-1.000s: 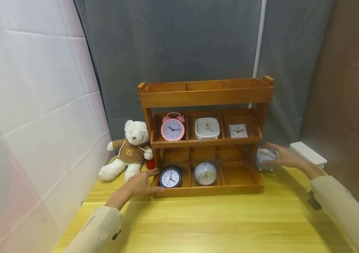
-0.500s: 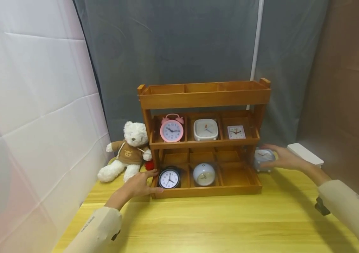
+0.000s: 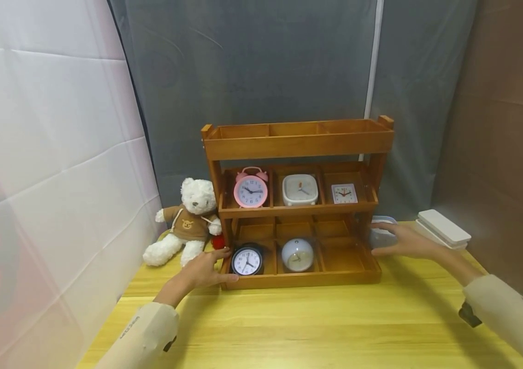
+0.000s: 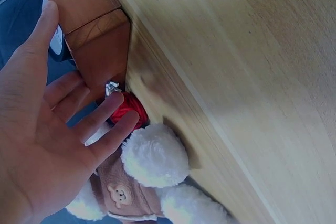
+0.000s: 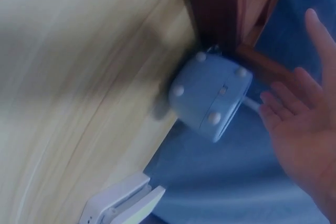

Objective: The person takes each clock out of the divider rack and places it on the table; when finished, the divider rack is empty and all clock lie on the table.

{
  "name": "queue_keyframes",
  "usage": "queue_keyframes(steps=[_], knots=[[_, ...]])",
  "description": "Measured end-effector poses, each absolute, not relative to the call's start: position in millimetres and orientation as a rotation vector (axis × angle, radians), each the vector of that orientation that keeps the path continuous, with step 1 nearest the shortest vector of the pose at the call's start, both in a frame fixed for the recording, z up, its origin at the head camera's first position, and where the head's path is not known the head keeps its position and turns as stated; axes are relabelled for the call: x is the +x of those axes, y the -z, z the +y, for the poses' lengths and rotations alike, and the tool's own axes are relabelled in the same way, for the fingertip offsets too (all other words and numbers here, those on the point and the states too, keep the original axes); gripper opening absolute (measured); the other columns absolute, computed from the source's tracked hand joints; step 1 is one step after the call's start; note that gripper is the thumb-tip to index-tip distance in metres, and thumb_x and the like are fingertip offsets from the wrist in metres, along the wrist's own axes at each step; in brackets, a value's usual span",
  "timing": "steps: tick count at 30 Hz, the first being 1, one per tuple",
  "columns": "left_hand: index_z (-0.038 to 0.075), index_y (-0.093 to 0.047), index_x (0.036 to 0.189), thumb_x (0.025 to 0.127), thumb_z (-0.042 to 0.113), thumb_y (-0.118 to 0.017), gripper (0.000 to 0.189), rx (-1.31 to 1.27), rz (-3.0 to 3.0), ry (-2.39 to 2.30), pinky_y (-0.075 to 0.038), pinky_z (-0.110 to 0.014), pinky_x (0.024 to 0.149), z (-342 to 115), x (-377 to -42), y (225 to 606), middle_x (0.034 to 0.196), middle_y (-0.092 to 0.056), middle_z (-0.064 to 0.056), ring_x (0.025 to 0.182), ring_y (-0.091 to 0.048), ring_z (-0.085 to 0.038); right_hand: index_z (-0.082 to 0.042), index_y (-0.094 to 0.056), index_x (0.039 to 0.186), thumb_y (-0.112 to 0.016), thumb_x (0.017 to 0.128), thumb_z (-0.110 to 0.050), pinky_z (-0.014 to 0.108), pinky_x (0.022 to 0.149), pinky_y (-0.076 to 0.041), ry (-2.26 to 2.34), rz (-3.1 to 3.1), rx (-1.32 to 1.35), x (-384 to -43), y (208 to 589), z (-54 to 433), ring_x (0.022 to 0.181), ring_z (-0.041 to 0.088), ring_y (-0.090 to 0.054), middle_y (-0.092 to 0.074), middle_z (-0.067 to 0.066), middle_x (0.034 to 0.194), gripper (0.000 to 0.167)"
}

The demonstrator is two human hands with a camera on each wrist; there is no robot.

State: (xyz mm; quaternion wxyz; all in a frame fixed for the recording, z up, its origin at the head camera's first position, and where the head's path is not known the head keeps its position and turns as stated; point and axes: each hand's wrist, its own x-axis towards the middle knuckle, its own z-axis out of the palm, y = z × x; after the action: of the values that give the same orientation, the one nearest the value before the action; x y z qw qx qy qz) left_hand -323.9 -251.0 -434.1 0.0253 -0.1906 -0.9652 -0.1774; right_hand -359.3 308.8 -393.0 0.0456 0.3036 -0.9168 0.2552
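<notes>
Open hands flank a wooden shelf, the right beside a blue clock

The left hand (image 3: 203, 269) is at the shelf's lower left corner, left of centre in the head view, its fingers loosely spread and holding nothing; whether it touches the wood of the shelf (image 3: 298, 146) is hard to tell. The right hand (image 3: 404, 241), right of centre, is open too, thumb apart from the gently bent fingers, with nothing in its grip. In the right wrist view its fingertips look just clear of the blue clock (image 5: 207, 95), which sits mid-frame beside the shelf's end, its four pale feet towards the camera.

On the shelf's lowest tier are a black clock (image 3: 247, 261) in the left compartment and a round pale-blue clock (image 3: 298, 254) in the middle one. Above them, left to right, stand a pink clock (image 3: 251, 191), a white clock (image 3: 300, 189) and a small square clock (image 3: 344, 193). A white teddy bear (image 3: 187, 223) sits on the surface (image 3: 289, 328) left of the shelf.
</notes>
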Motion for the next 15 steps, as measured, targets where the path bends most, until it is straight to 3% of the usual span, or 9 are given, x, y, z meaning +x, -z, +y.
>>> queue_keyframes(steps=[15], knots=[[0.002, -0.058, 0.146, 0.08, 0.06, -0.084, 0.092, -0.588, -2.986, 0.571, -0.05, -0.056, 0.103, -251.4, -322.5, 432.7, 0.149, -0.058, -0.015, 0.131, -0.058, -0.041, 0.003, -0.054, 0.147, -0.083, 0.089, -0.036, 0.068, 0.104, -0.044, -0.816, -2.794, 0.886, -353.1, 400.4, 298.2, 0.13, 0.053, -0.053, -0.056, 0.034, 0.142, 0.076]])
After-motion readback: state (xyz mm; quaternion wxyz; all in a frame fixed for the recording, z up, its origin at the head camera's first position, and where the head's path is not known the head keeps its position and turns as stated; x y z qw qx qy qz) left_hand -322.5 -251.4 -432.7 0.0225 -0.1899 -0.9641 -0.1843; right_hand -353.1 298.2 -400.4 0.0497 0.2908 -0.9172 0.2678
